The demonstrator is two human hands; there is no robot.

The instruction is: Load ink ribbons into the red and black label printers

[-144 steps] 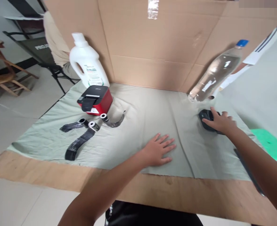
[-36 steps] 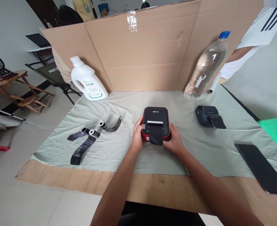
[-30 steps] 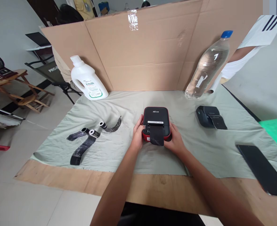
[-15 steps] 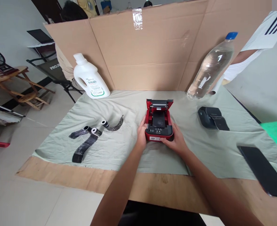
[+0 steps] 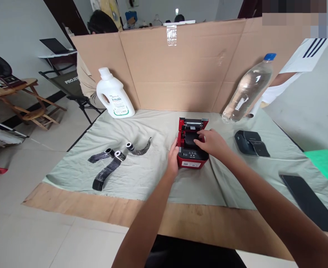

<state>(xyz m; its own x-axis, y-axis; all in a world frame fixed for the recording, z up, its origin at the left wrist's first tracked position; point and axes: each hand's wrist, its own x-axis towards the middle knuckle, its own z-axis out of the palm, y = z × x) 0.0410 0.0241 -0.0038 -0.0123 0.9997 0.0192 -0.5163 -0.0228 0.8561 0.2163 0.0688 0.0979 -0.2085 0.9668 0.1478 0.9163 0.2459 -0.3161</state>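
With its lid raised, a red-and-black printer (image 5: 193, 159) stands on the pale green cloth (image 5: 147, 171), the person's left hand (image 5: 173, 160) against its left side. The right hand (image 5: 215, 143) reaches inside to a black roll (image 5: 190, 138), thumb and fingertips slightly apart; whether either hand grips, I cannot tell. Three partly unwound rolls (image 5: 108, 169) lie to the left.

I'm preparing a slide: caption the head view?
Left hand against an open red printer, right hand at its interior.

The printer (image 5: 192, 153) was red and black with a white label (image 5: 191, 164); the cloth (image 5: 153, 178) was pale grey-green. At left, the paper rolls (image 5: 108, 171) were black with white ends, the jug (image 5: 116, 98) white. At far right, a blue cap (image 5: 270, 56) and a white sleeve (image 5: 303, 61) with dark stripes showed.
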